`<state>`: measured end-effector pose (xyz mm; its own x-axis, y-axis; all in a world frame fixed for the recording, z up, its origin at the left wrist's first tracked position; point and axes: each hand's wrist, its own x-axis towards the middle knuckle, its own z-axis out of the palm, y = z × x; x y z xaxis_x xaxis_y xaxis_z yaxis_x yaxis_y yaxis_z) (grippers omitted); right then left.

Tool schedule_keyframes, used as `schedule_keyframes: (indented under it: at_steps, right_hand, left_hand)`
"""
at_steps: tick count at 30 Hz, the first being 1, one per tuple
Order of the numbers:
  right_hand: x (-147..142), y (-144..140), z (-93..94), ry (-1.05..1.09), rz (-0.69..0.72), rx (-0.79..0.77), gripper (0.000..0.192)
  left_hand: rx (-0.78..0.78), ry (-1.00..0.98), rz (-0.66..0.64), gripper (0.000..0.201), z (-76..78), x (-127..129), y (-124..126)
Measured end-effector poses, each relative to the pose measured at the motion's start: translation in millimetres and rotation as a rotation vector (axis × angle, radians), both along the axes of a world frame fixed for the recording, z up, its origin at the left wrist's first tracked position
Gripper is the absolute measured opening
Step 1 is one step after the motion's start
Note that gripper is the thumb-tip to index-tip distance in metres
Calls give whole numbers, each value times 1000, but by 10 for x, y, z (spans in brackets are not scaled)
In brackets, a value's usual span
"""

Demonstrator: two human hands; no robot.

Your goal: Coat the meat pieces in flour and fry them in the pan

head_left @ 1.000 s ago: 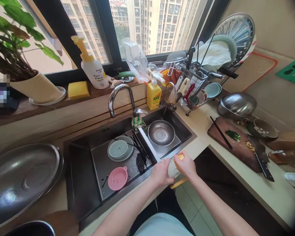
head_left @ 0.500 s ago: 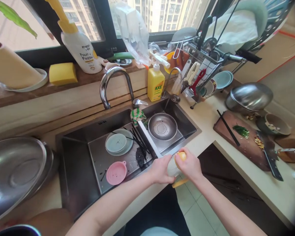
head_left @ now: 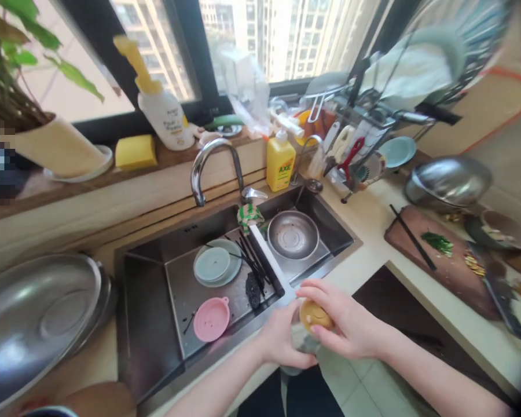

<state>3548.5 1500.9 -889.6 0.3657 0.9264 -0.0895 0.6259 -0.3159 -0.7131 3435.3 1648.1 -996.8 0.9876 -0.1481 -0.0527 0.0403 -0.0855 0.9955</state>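
Observation:
In front of the sink's near edge, my left hand (head_left: 282, 337) wraps around the pale, see-through body of a jar (head_left: 303, 339). My right hand (head_left: 351, 322) grips its round yellow lid (head_left: 315, 316) from above, thumb and fingers on opposite sides. The lid sits over the jar, though I cannot tell how tightly. Beyond my hands, the small sink basin contains a metal bowl (head_left: 293, 234). The larger basin holds pale plates (head_left: 212, 264), a pink strainer (head_left: 212, 319), dark chopsticks (head_left: 252, 260) and a black scrubber (head_left: 253, 291).
A chrome faucet (head_left: 217, 143) rises behind the sink, near a yellow detergent bottle (head_left: 281, 162). At right lie a cutting board (head_left: 421, 243) with chopped greens and a knife (head_left: 503, 310). Large metal pans (head_left: 39, 307) occupy the left counter; a dish rack (head_left: 364, 121) stands back right.
The camera view has shifted, so the sink appears lower and further right. The jar has turned so its lid faces up more, and my right hand has spread further over the lid.

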Motion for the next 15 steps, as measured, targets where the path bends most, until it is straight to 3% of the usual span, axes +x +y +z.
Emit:
schedule_keyframes:
  at_steps: [2,5,7,9,11,15]
  right_hand:
    - [-39,-191,191,-27,-121,12,66]
    - [-190,-536,332,-93,-496,-83,79]
    - [-305,-767,364,-66,-754,-166,76]
    - [-421,-1016,399,-15,-917,-177,63]
    - [-546,-1316,454,-3,-951,-100,59]
    - [-828,-2070,554,33,-862,95,88]
  left_hand:
    - [100,-43,11,66,180,94,-31]
    - [226,-119,25,61,350,287,-217]
    - [314,-161,-47,61,405,431,-424]
    - [403,-205,-168,64,438,556,-685]
    - [430,-260,-276,67,461,644,-991]
    - [393,-341,-416,69,495,717,-1745]
